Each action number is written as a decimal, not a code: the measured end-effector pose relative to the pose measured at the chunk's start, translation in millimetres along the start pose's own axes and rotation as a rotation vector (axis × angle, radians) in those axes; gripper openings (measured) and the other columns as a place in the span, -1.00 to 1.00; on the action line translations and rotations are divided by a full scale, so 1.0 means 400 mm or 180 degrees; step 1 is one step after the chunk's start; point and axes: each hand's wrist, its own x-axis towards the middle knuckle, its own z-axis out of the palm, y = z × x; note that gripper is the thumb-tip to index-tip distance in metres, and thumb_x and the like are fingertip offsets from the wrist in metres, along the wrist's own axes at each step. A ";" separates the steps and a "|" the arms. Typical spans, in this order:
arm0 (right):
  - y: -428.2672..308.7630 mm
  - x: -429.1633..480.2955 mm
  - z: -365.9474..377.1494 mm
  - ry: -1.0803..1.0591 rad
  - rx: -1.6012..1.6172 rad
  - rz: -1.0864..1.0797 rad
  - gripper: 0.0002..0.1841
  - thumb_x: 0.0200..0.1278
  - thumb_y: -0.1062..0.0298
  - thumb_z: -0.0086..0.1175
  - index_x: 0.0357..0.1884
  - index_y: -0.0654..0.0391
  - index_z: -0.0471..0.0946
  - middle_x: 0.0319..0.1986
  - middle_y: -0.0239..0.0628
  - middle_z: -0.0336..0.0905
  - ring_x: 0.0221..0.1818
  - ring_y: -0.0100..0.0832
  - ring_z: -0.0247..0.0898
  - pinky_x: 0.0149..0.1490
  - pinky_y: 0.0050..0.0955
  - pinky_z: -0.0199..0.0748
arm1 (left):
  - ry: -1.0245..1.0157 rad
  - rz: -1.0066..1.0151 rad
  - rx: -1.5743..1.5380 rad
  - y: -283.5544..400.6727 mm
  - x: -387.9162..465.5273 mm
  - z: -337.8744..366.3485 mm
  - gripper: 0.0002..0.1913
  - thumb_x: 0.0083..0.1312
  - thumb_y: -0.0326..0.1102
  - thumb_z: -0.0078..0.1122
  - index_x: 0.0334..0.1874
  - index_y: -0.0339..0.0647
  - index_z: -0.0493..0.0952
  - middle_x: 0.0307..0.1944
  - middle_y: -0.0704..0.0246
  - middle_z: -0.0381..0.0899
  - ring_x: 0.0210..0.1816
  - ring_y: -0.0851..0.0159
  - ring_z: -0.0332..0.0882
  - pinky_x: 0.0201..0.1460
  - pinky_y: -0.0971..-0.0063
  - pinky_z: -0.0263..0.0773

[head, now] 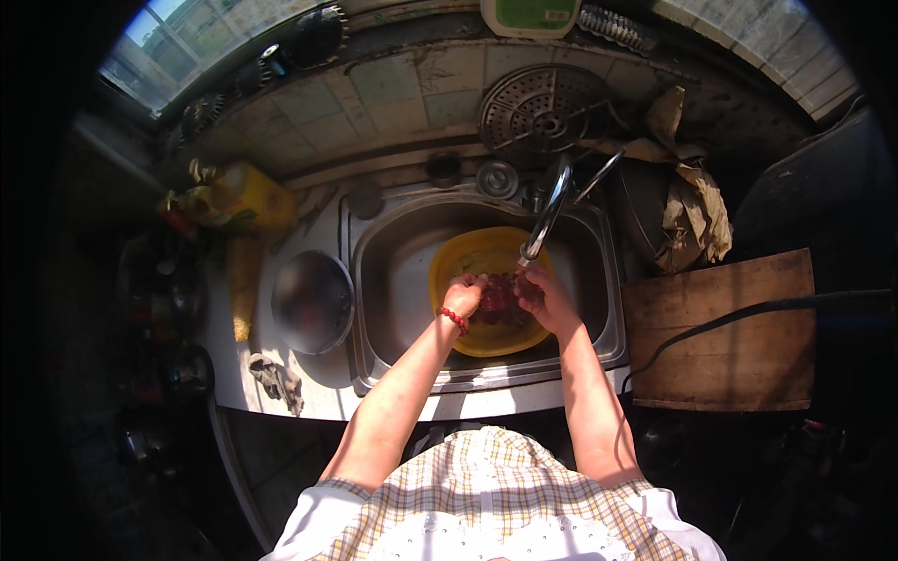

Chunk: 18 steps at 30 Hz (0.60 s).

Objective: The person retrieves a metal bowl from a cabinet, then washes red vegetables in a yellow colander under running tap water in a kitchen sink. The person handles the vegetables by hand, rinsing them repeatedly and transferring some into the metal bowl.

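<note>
A yellow plastic basin (443, 261) sits in the stainless steel sink (393, 280). Between my hands, over the basin, is a dark red cluster of round fruit that looks like grapes (499, 300). My left hand (464, 294), with a red bead bracelet (452, 319) at the wrist, has its fingers closed at the left edge of the cluster. On the other side, my right hand (547, 298) is curled beside the fruit, right under the spout of the chrome faucet (551, 210). What its fingertips hold is unclear. Running water cannot be made out.
Left of the sink stand a metal bowl (312, 301), a crumpled rag (276, 382) and a yellow package (256, 196). A wooden board (722, 336) crossed by a black cable (765, 306) lies at right. Behind the faucet leans a round perforated steamer rack (540, 112).
</note>
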 end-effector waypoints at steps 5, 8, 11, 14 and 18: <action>0.018 -0.019 -0.025 0.0220 -0.0808 0.0225 -0.73 0.18 0.26 0.12 -0.07 0.05 0.50 -0.36 -0.45 0.56 -0.38 -0.57 0.51 -0.42 -0.62 0.47 | -0.0278 -0.0190 -0.0429 -0.010 0.004 -0.011 -0.79 0.25 -0.31 0.17 -0.25 -0.36 0.49 -0.39 0.35 0.55 -0.35 0.45 0.52 -0.33 0.61 0.43; 0.042 -0.002 -0.020 0.0181 -0.1716 0.0092 -0.67 0.17 0.28 0.14 0.00 0.07 0.49 -0.32 -0.42 0.57 -0.31 -0.57 0.51 -0.31 -0.61 0.48 | -0.0375 -0.0053 -0.0358 -0.026 0.007 -0.011 -0.77 0.20 -0.37 0.20 -0.22 -0.42 0.48 -0.37 0.30 0.58 -0.36 0.41 0.55 -0.32 0.60 0.46; 0.063 0.022 -0.014 0.0034 -0.2570 -0.0826 -0.62 0.10 0.24 0.18 -0.02 0.11 0.52 -0.32 -0.31 0.60 -0.30 -0.48 0.52 -0.23 -0.52 0.48 | -0.0380 0.0099 -0.0318 -0.036 0.013 -0.013 -0.75 0.17 -0.39 0.22 -0.20 -0.46 0.48 -0.39 0.26 0.60 -0.43 0.38 0.56 -0.36 0.58 0.46; 0.069 0.035 -0.015 -0.0025 -0.3113 -0.1108 -0.61 0.04 0.24 0.18 -0.06 0.16 0.55 -0.32 -0.21 0.61 -0.29 -0.39 0.52 -0.15 -0.47 0.46 | -0.0386 0.0089 -0.0188 -0.032 0.006 -0.016 -0.78 0.18 -0.45 0.19 -0.20 -0.46 0.48 -0.41 0.26 0.60 -0.45 0.39 0.58 -0.41 0.59 0.49; 0.056 0.036 -0.007 -0.0118 -0.3299 -0.1077 -0.64 0.03 0.26 0.16 -0.09 0.16 0.56 -0.33 -0.20 0.61 -0.28 -0.36 0.53 -0.14 -0.45 0.46 | -0.0237 0.0179 0.0149 -0.008 -0.018 -0.015 -0.81 0.15 -0.46 0.20 -0.23 -0.43 0.50 -0.46 0.27 0.60 -0.48 0.39 0.57 -0.46 0.58 0.47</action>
